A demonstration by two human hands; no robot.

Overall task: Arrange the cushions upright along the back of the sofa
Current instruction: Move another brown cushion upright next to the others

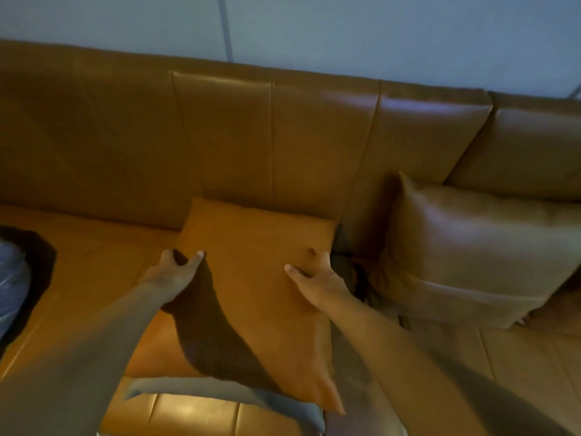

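An orange cushion lies tilted on the seat of the tan leather sofa, its far edge close to the backrest. My left hand grips its left edge and my right hand grips its right side. A grey cushion lies flat under its near end. A brown leather cushion leans against the backrest to the right.
A dark fabric item with something blue-grey on it lies on the seat at the far left. A pale wall rises behind the sofa. Bare seat shows between the dark item and the orange cushion.
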